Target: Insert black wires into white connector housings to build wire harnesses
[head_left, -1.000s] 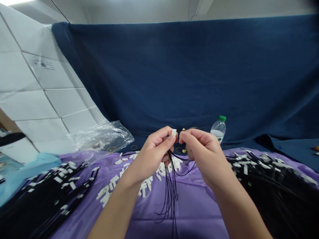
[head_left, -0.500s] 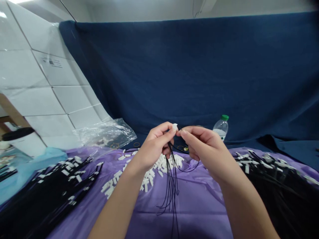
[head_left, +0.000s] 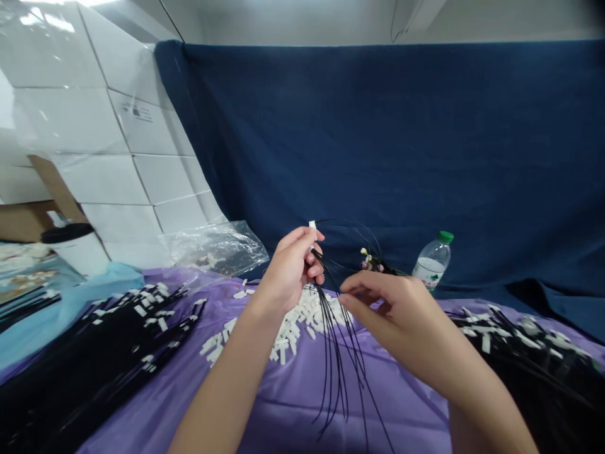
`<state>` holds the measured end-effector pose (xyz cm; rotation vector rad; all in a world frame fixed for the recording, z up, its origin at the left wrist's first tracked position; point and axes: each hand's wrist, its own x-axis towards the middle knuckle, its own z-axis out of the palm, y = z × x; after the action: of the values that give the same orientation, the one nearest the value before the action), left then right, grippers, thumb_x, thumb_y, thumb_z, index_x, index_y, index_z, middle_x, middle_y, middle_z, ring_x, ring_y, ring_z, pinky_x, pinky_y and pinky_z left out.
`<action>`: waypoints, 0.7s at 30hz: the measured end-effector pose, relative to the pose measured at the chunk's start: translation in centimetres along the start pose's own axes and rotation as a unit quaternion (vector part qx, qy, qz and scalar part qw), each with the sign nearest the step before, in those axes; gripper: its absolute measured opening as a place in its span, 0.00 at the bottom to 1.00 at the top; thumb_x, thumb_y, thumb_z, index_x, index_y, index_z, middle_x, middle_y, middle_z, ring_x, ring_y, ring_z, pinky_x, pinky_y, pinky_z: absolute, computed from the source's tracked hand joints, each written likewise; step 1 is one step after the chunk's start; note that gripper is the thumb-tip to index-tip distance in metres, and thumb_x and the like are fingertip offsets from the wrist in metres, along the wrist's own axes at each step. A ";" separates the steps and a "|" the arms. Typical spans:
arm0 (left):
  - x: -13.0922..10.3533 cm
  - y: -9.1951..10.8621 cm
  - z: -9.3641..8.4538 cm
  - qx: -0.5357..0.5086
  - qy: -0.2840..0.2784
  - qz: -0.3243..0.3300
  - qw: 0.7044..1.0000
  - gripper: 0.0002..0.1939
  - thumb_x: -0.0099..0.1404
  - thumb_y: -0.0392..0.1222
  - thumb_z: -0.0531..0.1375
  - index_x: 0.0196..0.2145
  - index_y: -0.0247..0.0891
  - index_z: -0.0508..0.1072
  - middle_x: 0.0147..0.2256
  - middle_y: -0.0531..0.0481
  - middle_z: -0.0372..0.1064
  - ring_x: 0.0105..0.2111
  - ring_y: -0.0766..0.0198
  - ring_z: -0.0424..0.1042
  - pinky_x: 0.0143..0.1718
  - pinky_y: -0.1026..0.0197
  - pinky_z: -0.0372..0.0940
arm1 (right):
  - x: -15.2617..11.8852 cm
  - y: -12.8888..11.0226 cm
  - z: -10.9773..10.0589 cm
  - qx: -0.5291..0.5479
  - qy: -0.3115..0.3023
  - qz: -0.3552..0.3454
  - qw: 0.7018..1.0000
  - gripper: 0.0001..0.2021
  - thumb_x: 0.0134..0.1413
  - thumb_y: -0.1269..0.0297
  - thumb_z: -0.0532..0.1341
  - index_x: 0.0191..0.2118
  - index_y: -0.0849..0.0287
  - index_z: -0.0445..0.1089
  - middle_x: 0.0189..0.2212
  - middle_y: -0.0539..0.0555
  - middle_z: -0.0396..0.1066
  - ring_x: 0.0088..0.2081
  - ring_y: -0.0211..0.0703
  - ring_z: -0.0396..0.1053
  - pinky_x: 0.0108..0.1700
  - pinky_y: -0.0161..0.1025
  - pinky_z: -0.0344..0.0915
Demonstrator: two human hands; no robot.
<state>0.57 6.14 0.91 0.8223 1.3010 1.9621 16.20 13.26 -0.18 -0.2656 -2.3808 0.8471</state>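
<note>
My left hand (head_left: 293,268) is closed, pinching a small white plastic tab (head_left: 312,226) upright between thumb and forefinger. From the same hand a bundle of thin black cords (head_left: 334,353) hangs down and fans out at its loose ends. My right hand (head_left: 385,306) is to the right of the bundle, its thumb and forefinger tips together at one of the black cords. A thin dark cord arcs from the tab over towards the right hand. Below the hands lies a heap of white tabs (head_left: 288,334) on the purple cloth (head_left: 302,416).
Black cords with white tabs (head_left: 94,359) lie in a pile at left, and another tabbed pile (head_left: 529,359) at right. A green-capped bottle (head_left: 431,261), a clear plastic bag (head_left: 220,249) and small flowers (head_left: 371,260) are behind. White boxes (head_left: 94,120) stand beside the blue curtain (head_left: 378,139).
My right hand has moved down and away from the tab, apart from my left hand. The cords now spread to the right, and the tab shows more fully. The view has shifted slightly.
</note>
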 end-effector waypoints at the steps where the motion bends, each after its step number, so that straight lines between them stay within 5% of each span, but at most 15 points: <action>1: 0.0 0.0 0.1 0.000 -0.002 -0.001 1.000 0.08 0.66 0.45 0.54 0.33 0.39 0.66 0.21 0.59 0.48 0.14 0.76 0.52 0.17 0.68 0.56 | 0.2 0.1 0.3 -0.001 0.010 0.002 1.000 0.05 0.57 0.66 0.59 0.32 0.57 0.72 0.25 0.47 0.71 0.25 0.33 0.67 0.25 0.30 0.61; 16: 0.1 -0.6 0.5 0.050 -0.010 0.008 0.999 0.07 0.66 0.43 0.53 0.32 0.38 0.65 0.22 0.58 0.49 0.14 0.76 0.53 0.16 0.67 0.59 | 1.6 1.7 1.2 0.013 0.060 0.031 0.998 0.07 0.57 0.69 0.55 0.29 0.59 0.65 0.20 0.46 0.63 0.22 0.31 0.58 0.23 0.30 0.51; 19: 0.2 -0.6 0.4 0.071 -0.011 0.012 0.997 0.07 0.66 0.42 0.53 0.32 0.38 0.65 0.22 0.58 0.50 0.14 0.76 0.53 0.16 0.67 0.60 | 1.9 2.3 1.1 0.139 0.057 0.069 0.986 0.06 0.58 0.65 0.56 0.30 0.59 0.63 0.19 0.45 0.60 0.19 0.30 0.57 0.21 0.29 0.52; 21: 0.3 -0.7 0.3 0.087 -0.012 0.014 0.996 0.07 0.66 0.42 0.53 0.31 0.38 0.64 0.22 0.58 0.50 0.14 0.75 0.53 0.15 0.67 0.59 | 2.2 2.8 0.8 0.300 0.035 0.102 0.948 0.05 0.57 0.62 0.58 0.35 0.58 0.65 0.19 0.44 0.60 0.18 0.30 0.57 0.20 0.29 0.56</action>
<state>0.76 6.73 0.39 0.9510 1.4693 1.8731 13.98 15.79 -1.39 -0.2856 -1.9346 1.5769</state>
